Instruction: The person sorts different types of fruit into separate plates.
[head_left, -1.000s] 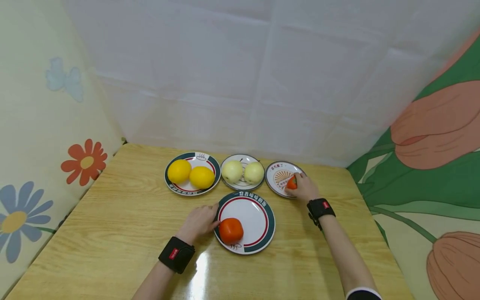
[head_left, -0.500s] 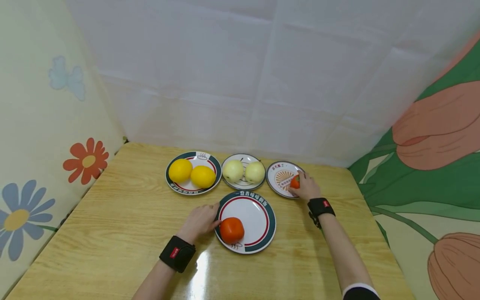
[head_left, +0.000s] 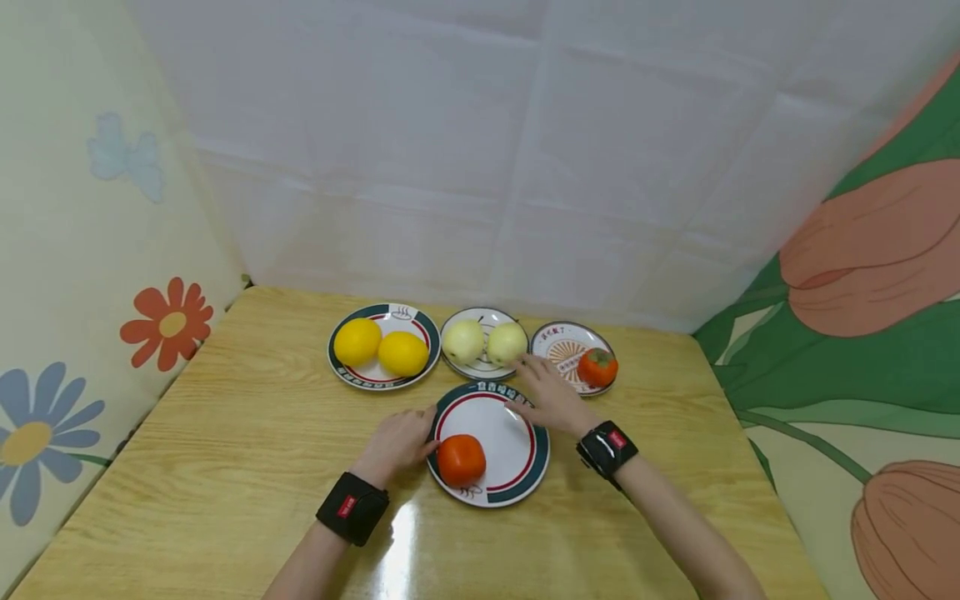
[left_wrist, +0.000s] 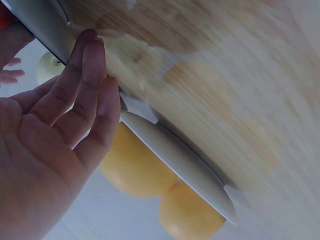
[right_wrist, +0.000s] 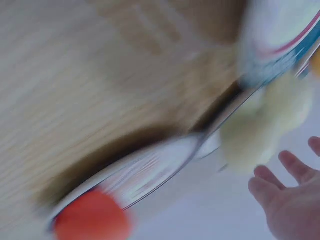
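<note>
My left hand pinches the left rim of the large green-banded plate, its thumb on the upper side and its fingers along the underside. On that plate, beside the left thumb, lies an orange-red persimmon. My right hand hovers with spread fingers over the plate's upper right edge and holds nothing. To its right, a second persimmon with a green calyx sits on the small sunburst plate. The right fingertips overlap the nearer of two pale pears in the head view.
Pears stand on a small white plate at the back middle. Left of it, an oval plate bears two yellow lemon-like fruits. A white cloth hangs behind the wooden table.
My right hand has let go of the persimmon at the right side of the small plate and moved left over the large plate. The left hand stays at the rim.
</note>
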